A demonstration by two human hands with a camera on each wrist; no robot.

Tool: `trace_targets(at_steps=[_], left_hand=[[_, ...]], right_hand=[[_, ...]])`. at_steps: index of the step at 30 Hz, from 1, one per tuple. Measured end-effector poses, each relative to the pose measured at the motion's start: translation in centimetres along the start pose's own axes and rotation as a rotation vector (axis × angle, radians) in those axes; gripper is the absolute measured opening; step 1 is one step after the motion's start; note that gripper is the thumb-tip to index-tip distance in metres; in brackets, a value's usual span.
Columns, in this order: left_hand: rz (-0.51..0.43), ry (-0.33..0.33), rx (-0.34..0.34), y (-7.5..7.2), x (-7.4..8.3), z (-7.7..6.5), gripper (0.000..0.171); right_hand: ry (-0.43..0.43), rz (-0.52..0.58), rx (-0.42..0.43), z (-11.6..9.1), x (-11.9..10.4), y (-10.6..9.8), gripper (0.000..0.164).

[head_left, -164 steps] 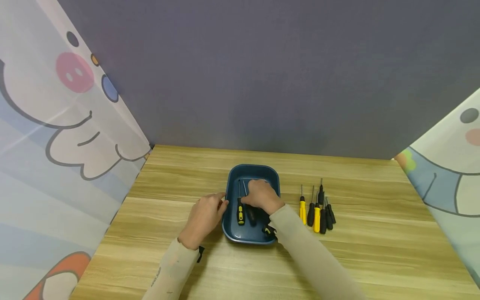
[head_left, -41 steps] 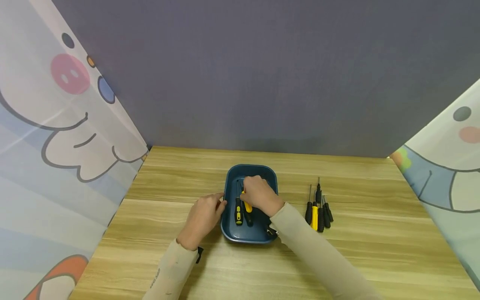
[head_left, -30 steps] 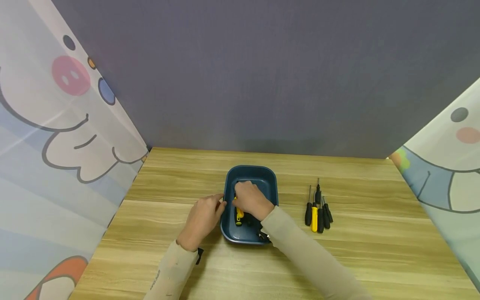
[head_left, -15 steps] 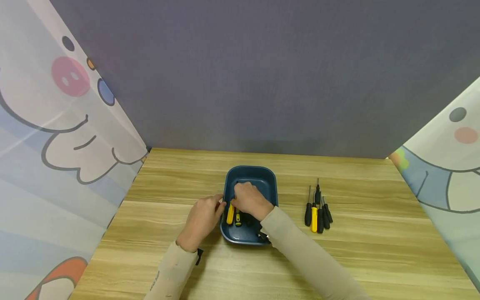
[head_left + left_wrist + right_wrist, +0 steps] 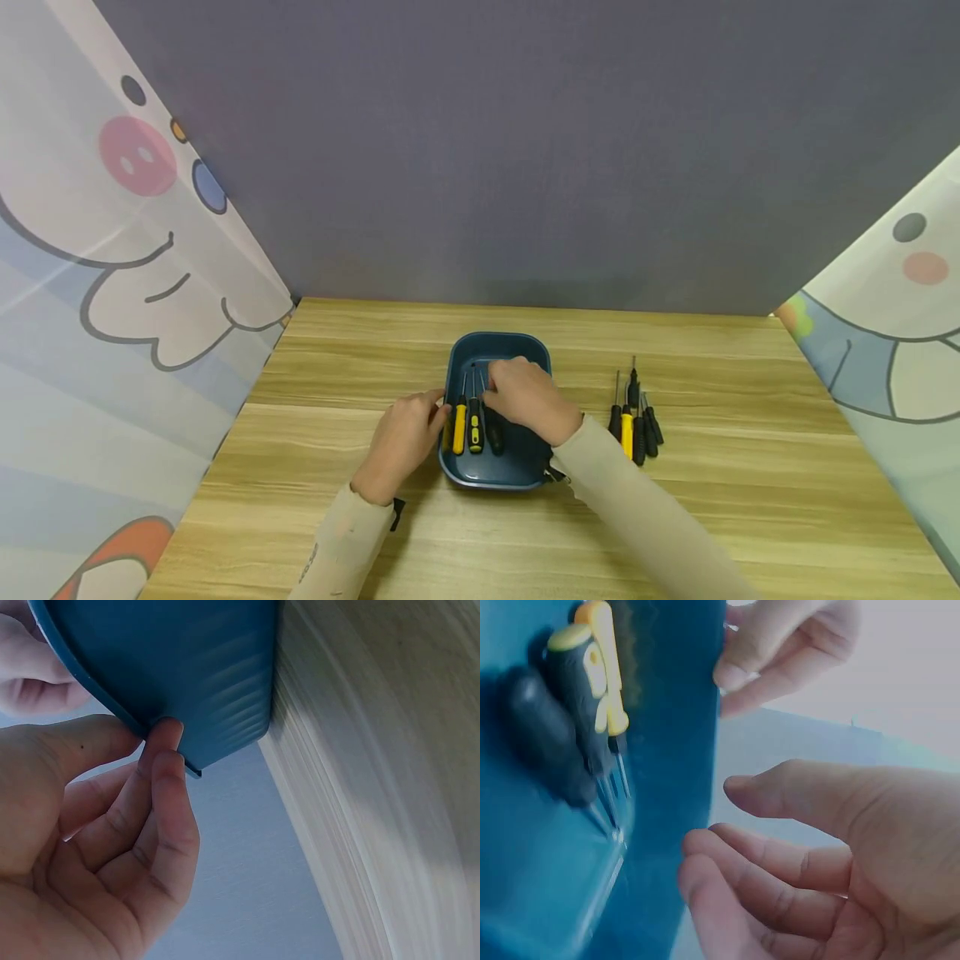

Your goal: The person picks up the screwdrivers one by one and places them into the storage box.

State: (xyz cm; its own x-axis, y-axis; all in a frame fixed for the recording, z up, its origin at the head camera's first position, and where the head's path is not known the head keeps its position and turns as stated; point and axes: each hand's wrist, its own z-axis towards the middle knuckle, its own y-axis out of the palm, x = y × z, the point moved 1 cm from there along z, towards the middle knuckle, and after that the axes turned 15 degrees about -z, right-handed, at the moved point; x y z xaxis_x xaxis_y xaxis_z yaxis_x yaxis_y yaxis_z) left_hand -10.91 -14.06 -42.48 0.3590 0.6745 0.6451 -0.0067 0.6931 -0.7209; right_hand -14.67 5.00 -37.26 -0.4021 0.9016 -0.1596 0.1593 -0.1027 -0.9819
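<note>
A dark blue tray [image 5: 491, 475] holds three screwdrivers lying side by side. At its left is a yellow screwdriver [image 5: 459, 433], then a black-and-yellow screwdriver [image 5: 475, 427], then a black screwdriver [image 5: 493, 435]. My left hand [image 5: 403, 437] pinches the tray's left rim between thumb and fingers, clearly seen in the left wrist view. Over the tray is my right hand [image 5: 528, 400], just right of the black screwdriver. Its thumb and fingers [image 5: 810, 802] are apart with nothing between them in the right wrist view. The right hand hides part of the tray's right side.
To the right of the tray, several screwdrivers with black handles [image 5: 638, 442] and one with a yellow handle [image 5: 627, 435] lie bunched on the wooden table [image 5: 735, 433]. A grey panel [image 5: 480, 167] stands behind the table, and printed curtains [image 5: 112, 250] flank it.
The right hand carried a yellow screwdriver from the table group to the tray's left side, beside the black-and-yellow one. It has let go and drawn back right. The left hand stays on the rim.
</note>
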Motion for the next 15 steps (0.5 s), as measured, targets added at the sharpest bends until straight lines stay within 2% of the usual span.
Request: trace_targets(at_steps=[3,6,10,15], left_hand=[[0.000,-0.004,0.002,0.0,0.0,-0.1,0.026],[0.002,-0.008,-0.001,0.0,-0.1,-0.1,0.027],[-0.002,-0.010,-0.007,0.0,-0.1,-0.1,0.028],[-0.005,-0.007,-0.008,0.0,-0.1,0.0,0.028]], right_hand=[[0.020,-0.013,0.018,-1.0,0.9,-0.5,0.013],[0.042,-0.023,0.018,-2.0,2.2,-0.9,0.016],[0.092,-0.037,-0.009,-3.5,4.3,-1.3,0.017],[0.165,-0.103,0.010,-5.6,7.3,-1.3,0.012]])
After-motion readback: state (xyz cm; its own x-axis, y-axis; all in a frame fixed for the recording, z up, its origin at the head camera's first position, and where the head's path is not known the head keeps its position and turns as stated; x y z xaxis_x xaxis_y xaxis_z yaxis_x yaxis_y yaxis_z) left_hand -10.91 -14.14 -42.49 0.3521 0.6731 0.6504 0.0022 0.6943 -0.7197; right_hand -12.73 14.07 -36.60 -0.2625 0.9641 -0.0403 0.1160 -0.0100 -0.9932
